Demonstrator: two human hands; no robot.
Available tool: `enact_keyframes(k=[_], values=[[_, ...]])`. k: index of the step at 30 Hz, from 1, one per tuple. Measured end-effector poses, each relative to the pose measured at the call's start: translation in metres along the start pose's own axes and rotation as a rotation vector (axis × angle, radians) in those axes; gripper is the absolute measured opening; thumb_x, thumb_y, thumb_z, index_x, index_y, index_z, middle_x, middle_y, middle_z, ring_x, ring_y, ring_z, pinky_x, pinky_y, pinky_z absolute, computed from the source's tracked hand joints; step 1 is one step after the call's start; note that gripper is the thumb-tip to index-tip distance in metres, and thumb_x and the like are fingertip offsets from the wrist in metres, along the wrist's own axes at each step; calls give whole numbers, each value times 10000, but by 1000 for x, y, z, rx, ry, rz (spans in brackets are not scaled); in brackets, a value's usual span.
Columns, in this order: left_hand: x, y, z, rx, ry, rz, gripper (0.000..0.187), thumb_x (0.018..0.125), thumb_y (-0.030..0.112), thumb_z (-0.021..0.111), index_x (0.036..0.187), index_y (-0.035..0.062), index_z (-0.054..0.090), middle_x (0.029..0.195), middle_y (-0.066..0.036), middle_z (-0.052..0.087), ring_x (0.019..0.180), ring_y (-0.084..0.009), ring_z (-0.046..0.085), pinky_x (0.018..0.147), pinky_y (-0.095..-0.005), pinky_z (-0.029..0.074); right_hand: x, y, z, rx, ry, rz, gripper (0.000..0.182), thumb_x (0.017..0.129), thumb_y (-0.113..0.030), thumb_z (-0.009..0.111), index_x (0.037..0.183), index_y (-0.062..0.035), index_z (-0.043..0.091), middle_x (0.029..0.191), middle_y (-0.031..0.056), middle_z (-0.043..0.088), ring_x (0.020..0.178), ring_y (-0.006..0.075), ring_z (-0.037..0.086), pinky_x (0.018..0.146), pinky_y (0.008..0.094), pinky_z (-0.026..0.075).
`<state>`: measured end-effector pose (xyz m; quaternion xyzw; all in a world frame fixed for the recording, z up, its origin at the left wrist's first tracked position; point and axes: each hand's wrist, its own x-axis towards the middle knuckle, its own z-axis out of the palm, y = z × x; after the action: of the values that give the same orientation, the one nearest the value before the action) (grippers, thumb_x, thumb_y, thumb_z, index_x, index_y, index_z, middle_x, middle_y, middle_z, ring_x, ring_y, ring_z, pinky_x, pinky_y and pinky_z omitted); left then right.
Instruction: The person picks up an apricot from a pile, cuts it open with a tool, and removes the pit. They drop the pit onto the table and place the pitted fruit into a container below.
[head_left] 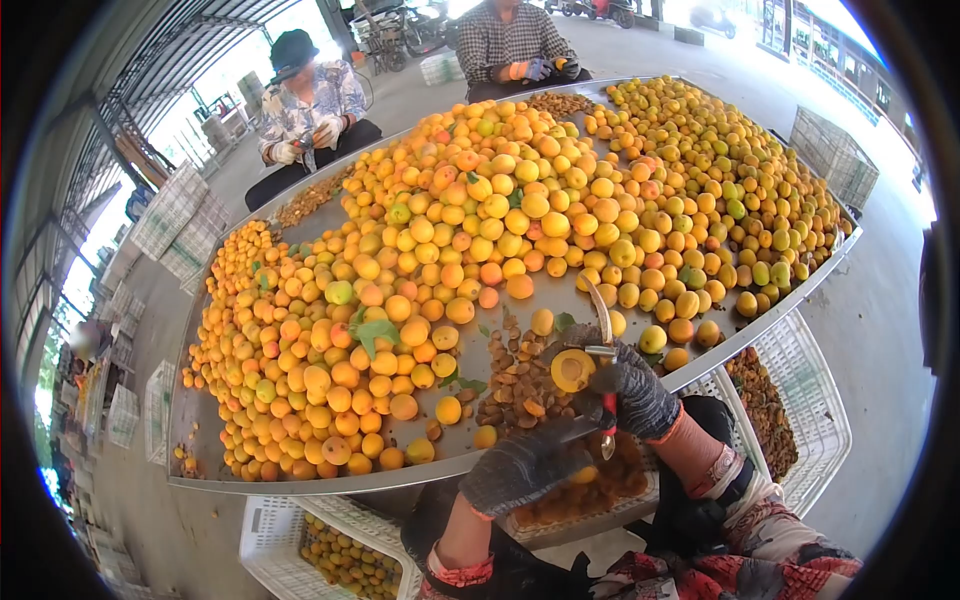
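My right hand [640, 390], in a dark grey knit glove, is closed at the tray's front edge. From it rises a curved knife [602, 315] with a metal collar; a red part shows below the fingers. A halved apricot [571, 370], cut face up, is right at this hand's fingertips. My left hand [520, 467], gloved alike, is lower and to the left, its fingers curled toward the right hand. An orange apricot piece [583, 474] shows under its fingertips; I cannot tell whether the hand holds it. Brown pits [515, 365] lie on the tray just beyond the hands.
A big metal tray [330, 487] bears heaped apricots [450, 220]. Below its front edge stand white crates: one of whole apricots [262, 535], one of orange pieces [655, 490], one of brownish scraps [835, 430]. Two people [300, 105] [505, 40] sit across the tray. Stacked crates [180, 220] stand left.
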<state>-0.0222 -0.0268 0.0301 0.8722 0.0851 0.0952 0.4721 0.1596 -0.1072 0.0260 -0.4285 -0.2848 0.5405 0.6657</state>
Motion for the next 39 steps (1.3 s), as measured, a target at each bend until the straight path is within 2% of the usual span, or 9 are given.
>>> enact_keyframes(k=[3,12,18,20,25,28,30,33,39], values=[[0,-4,6,-713,324,-200,388,877,247,527,1188,21,477,959,-57,590,812,-137,560,719,-263,445,-1,0,6,35,-34,-16,570,701,-110,583,1232,-39,387,982,81,556,703,140,579,575,245,500],[23,-2,7,-900,684,-448,288,871,213,548,1076,10,538,938,-39,573,838,-82,512,733,-223,415,14,20,41,-146,-67,-220,407,840,-134,537,1225,-58,429,1014,53,559,659,81,536,544,197,448],[29,-32,16,-945,947,-138,301,860,190,557,1101,14,511,919,-42,562,701,-84,535,605,-219,460,18,10,36,-31,14,-243,402,832,-172,563,1203,-75,444,937,62,593,608,101,546,510,208,451],[27,-20,13,-984,920,-131,305,860,182,554,1109,14,503,914,-43,562,656,-90,539,559,-229,466,27,-8,53,155,311,-260,381,809,-184,589,1156,-90,463,661,38,562,444,116,491,388,215,402],[30,-8,13,-1142,859,-192,309,865,169,538,1129,19,480,881,-44,560,555,-103,545,464,-243,469,38,-38,64,340,233,-449,398,816,-160,544,1186,-78,424,540,1,416,363,81,363,317,237,323],[28,-45,25,-1335,787,-265,345,827,135,571,1132,13,465,932,-101,558,691,-180,584,593,-305,499,46,-37,69,375,215,-483,380,815,-157,539,1162,-39,439,560,16,438,372,94,374,331,242,330],[33,-62,34,-165,896,-94,398,769,95,600,1127,2,453,1015,-174,530,897,-281,555,768,-388,463,50,-30,74,342,213,-515,374,813,-155,543,1154,-38,445,564,21,443,378,102,380,335,244,333],[29,-53,30,451,890,72,422,753,48,609,1131,-23,436,1005,-143,523,927,-239,526,784,-339,454,56,-21,69,307,204,-542,370,805,-143,554,1143,-34,451,572,33,455,394,120,398,348,249,342],[29,-36,33,18,833,-110,429,736,-4,601,1130,-15,432,1066,-145,510,902,-220,512,812,-354,440,57,-17,61,226,198,-663,392,805,-128,555,1163,-13,443,587,29,464,411,115,414,368,246,363]])
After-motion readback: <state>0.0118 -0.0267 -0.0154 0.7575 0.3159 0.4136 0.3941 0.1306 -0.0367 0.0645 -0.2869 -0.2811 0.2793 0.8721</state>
